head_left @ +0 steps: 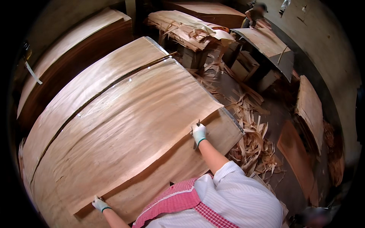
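A large, thin wood veneer sheet [140, 114] lies over the work table, its near edge raised a little above another sheet [178, 159] beneath it. My left hand [100, 204], in a white glove with a green cuff, pinches that near edge at the lower left. Farther right, my right hand [199, 133], gloved the same way, is closed at the same edge around a narrow dark tool [198, 123]. Bits of the tool show above and below the fingers; its kind is hidden. A long dark strip [102, 93] runs across the veneer farther back.
Torn veneer scraps [254, 140] litter the floor right of the table. Tall veneer stacks [72, 53] stand at the far left and back. A ragged veneer pile [182, 26] sits behind. Another person [255, 16] works at a table [266, 41] at the far right. Veneer panels [308, 110] lean at the right.
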Demonstrator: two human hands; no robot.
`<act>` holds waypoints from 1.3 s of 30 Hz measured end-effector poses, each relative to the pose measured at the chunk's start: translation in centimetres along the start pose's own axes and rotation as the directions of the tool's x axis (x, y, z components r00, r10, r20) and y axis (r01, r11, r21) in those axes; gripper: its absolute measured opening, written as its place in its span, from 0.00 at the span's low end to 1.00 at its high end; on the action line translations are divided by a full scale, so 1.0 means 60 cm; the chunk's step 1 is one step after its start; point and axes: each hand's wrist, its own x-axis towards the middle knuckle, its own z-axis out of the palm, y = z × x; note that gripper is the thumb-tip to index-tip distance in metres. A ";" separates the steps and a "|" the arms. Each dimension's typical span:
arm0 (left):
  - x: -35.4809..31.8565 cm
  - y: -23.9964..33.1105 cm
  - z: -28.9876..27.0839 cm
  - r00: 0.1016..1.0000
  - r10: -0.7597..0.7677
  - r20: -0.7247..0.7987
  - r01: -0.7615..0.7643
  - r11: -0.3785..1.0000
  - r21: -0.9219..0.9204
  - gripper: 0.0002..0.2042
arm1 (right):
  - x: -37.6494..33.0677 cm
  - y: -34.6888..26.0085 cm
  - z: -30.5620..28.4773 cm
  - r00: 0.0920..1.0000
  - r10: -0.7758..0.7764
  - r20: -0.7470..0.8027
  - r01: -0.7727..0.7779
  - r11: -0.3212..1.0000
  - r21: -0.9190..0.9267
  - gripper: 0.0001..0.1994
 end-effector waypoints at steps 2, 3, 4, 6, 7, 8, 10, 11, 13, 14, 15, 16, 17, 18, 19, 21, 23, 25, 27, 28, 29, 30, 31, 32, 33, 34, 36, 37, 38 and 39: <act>0.000 -0.002 0.005 1.000 0.007 0.021 -0.007 0.999 -0.032 0.06 | 0.008 -0.002 0.001 1.000 -0.023 0.012 0.023 1.000 0.000 0.10; 0.002 -0.003 -0.005 1.000 0.012 0.024 -0.011 0.999 -0.052 0.06 | 0.005 0.001 0.009 0.998 -0.054 0.031 0.053 0.999 0.009 0.10; -0.001 0.000 -0.019 0.996 0.049 0.074 -0.041 0.993 -0.110 0.10 | 0.005 0.013 0.013 0.988 -0.133 0.080 0.127 0.989 0.076 0.12; 0.021 -0.001 -0.087 0.997 0.035 0.064 -0.024 0.985 -0.171 0.11 | -0.016 0.006 -0.008 0.968 -0.048 0.245 0.024 0.995 0.099 0.13; -0.003 -0.009 -0.085 0.999 0.021 -0.029 -0.028 0.958 -0.285 0.10 | -0.037 -0.017 -0.037 0.947 0.100 0.305 -0.111 0.994 0.016 0.13; -0.049 0.014 -0.040 0.999 -0.019 -0.031 0.013 0.981 -0.192 0.14 | -0.039 -0.012 -0.076 0.967 -0.152 0.203 0.152 0.988 0.016 0.15; -0.120 0.055 0.015 0.953 0.247 -0.177 -0.198 0.946 0.255 0.30 | -0.066 -0.037 -0.097 0.977 -0.155 0.149 0.170 0.981 -0.096 0.12; -0.112 0.052 -0.005 0.929 0.334 -0.159 -0.305 0.935 0.179 0.30 | -0.061 -0.033 -0.099 0.921 -0.193 0.337 0.267 0.944 -0.191 0.16; -0.186 0.057 0.052 0.891 0.446 -0.079 -0.433 0.890 0.140 0.28 | -0.103 -0.085 -0.057 0.914 -0.039 0.403 0.149 0.958 -0.246 0.14; -0.183 0.027 0.033 0.808 0.585 0.073 -0.546 0.694 0.470 0.28 | -0.110 -0.083 -0.028 0.871 -0.041 0.489 0.159 0.966 -0.203 0.14; -0.220 0.046 0.067 0.861 0.482 0.160 -0.495 0.727 0.475 0.26 | -0.093 -0.082 -0.023 0.863 -0.049 0.503 0.150 0.975 -0.162 0.13; -0.256 0.077 0.086 0.891 0.380 0.248 -0.454 0.750 0.482 0.25 | -0.079 -0.079 -0.022 0.855 -0.057 0.516 0.132 0.985 -0.111 0.13; -0.264 0.073 0.082 0.925 0.361 0.119 -0.379 0.845 0.377 0.24 | -0.072 -0.072 -0.020 0.854 -0.056 0.518 0.145 0.980 -0.134 0.12; -0.262 0.061 0.079 0.947 0.321 -0.008 -0.308 0.917 0.252 0.24 | -0.065 -0.065 -0.014 0.852 -0.054 0.521 0.159 0.975 -0.158 0.11; -0.250 0.040 0.072 0.957 0.259 -0.132 -0.246 0.963 0.112 0.23 | -0.060 -0.057 -0.005 0.848 -0.053 0.528 0.174 0.968 -0.182 0.10; -0.186 0.006 0.018 0.949 0.098 -0.298 -0.114 0.993 -0.036 0.15 | -0.051 -0.040 0.014 0.818 0.027 0.575 0.152 0.953 -0.261 0.08; -0.165 0.042 0.042 0.972 -0.229 -0.054 0.193 0.908 -0.372 0.11 | -0.026 -0.020 -0.001 0.837 0.048 0.546 0.144 0.942 -0.304 0.05; -0.127 0.058 0.048 0.950 -0.292 0.109 0.312 0.888 -0.337 0.11 | -0.004 0.000 0.006 0.836 0.024 0.548 0.171 0.937 -0.304 0.04; -0.129 0.085 0.119 0.925 -0.358 0.124 0.378 0.854 -0.358 0.15 | 0.070 0.033 -0.016 0.843 -0.124 0.523 0.334 0.884 -0.328 0.06; -0.086 0.057 0.073 0.934 -0.268 0.236 0.339 0.874 -0.348 0.09 | 0.056 0.027 0.007 0.769 -0.292 0.568 0.592 0.661 -0.461 0.13; -0.061 0.040 0.070 0.932 -0.282 0.227 0.345 0.880 -0.325 0.11 | 0.066 0.027 0.010 0.796 -0.236 0.558 0.561 0.634 -0.533 0.19; -0.033 0.019 0.050 0.936 -0.296 0.190 0.343 0.889 -0.303 0.13 | 0.032 0.012 0.027 0.789 -0.204 0.580 0.579 0.562 -0.590 0.20; -0.010 0.003 0.040 0.936 -0.310 0.168 0.348 0.894 -0.283 0.15 | 0.020 0.008 0.030 0.754 -0.273 0.597 0.635 0.536 -0.557 0.18; 0.023 -0.015 -0.007 0.970 -0.238 0.046 0.242 0.943 -0.229 0.13 | -0.015 0.000 0.047 0.734 -0.311 0.604 0.665 0.510 -0.545 0.17; 0.014 -0.035 0.013 0.980 -0.178 0.086 0.193 0.960 -0.203 0.08 | -0.007 0.001 0.030 0.764 -0.301 0.571 0.632 0.531 -0.565 0.17; -0.009 -0.047 0.048 0.982 -0.182 0.053 0.188 0.975 -0.119 0.04 | 0.010 0.020 0.007 0.785 -0.343 0.516 0.614 0.543 -0.573 0.17; 0.048 -0.040 -0.031 0.981 -0.125 0.151 0.132 0.991 -0.037 0.06 | -0.023 0.011 0.032 0.802 -0.318 0.506 0.580 0.618 -0.531 0.15; 0.055 -0.040 -0.042 0.969 -0.205 0.137 0.201 0.979 0.040 0.08 | -0.027 0.012 0.033 0.813 -0.294 0.503 0.556 0.647 -0.521 0.15; 0.037 -0.044 -0.019 0.976 -0.203 0.081 0.202 0.979 0.013 0.09 | -0.031 0.011 0.024 0.828 -0.282 0.484 0.539 0.637 -0.551 0.15; 0.010 -0.037 0.010 0.974 -0.225 0.012 0.225 0.974 0.016 0.09 | -0.035 0.007 0.007 0.845 -0.267 0.464 0.518 0.629 -0.580 0.15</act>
